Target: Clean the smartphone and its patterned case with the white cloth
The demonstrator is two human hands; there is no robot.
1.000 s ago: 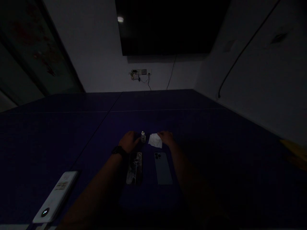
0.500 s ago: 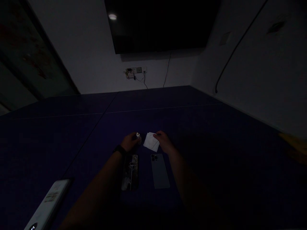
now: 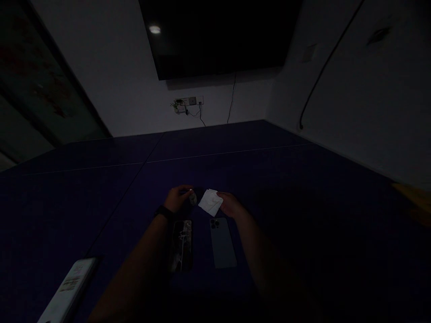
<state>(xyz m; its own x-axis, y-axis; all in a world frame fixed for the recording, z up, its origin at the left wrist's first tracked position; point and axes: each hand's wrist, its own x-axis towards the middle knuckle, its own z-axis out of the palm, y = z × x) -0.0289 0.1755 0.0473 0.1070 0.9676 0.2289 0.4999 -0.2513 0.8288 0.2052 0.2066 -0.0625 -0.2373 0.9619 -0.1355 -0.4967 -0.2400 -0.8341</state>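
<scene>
A dark blue surface [image 3: 101,188] spreads across the room, with a wall-mounted screen [image 3: 218,36] on the far wall above it. At near left lies a white slab-shaped device [image 3: 69,287]. Nearer the middle, two phones lie side by side: a dark one with white streaks [image 3: 182,246] on the left, a grey-blue one [image 3: 222,244] on the right. Just beyond them, the left hand [image 3: 177,198], wearing a black watch [image 3: 164,211], has its fingers closed around a small bottle [image 3: 192,198]. The right hand [image 3: 230,204] pinches the edge of a white tissue [image 3: 210,202] between narrowly set fingers, just beside the bottle.
</scene>
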